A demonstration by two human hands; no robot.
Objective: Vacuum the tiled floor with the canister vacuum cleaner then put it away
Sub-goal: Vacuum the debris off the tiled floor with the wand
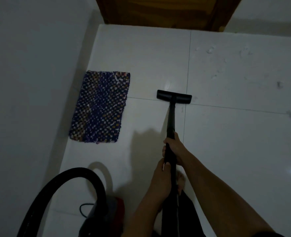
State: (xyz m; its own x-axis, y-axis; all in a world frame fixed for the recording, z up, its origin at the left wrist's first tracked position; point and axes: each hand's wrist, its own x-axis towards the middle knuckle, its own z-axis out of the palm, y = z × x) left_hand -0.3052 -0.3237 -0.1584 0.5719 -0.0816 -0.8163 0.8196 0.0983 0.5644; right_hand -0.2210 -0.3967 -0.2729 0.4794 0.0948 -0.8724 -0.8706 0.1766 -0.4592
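I hold the black vacuum wand [170, 120] with both hands. My right hand [174, 147] grips it higher up the tube, and my left hand [161, 175] is wrapped around it just below. The flat black floor nozzle [174, 97] rests on the white tiled floor [235, 142] at a tile joint. The red and black canister [107, 214] stands at the lower left, with its black hose [64, 180] arching up and over. Bits of dust and fluff [211, 50] lie scattered on the tiles to the right.
A blue checkered woven mat [99, 106] lies on the floor left of the nozzle, close to the white wall [30, 82]. A brown wooden door [167, 11] is straight ahead. A black power cord [84, 209] loops beside the canister. My bare foot [181, 182] is under the wand.
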